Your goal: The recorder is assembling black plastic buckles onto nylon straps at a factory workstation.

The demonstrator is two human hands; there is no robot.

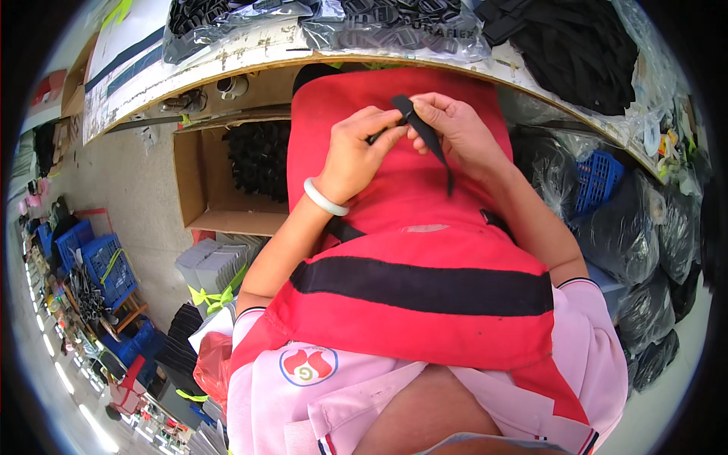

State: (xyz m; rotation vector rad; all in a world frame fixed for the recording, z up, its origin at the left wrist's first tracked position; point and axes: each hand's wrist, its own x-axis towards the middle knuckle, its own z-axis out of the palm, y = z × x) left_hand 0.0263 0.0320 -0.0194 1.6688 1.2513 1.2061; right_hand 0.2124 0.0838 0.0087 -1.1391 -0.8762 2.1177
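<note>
I hold a black webbing strap [431, 140] above my lap, over the red apron [334, 95], in both hands. My right hand [459, 129] has its fingers pinched on it near the upper end, and the tail slants down to a loose tip. My left hand [356, 148], a pale bangle [324, 199] at its wrist, has thumb and forefinger drawn together on the strap's other side — a small dark piece shows between them, and I can't tell whether it belongs to the strap. Beyond, the desk [265, 58] carries bagged black buckles [394, 34] and, to the right, a heap of black straps [580, 57].
</note>
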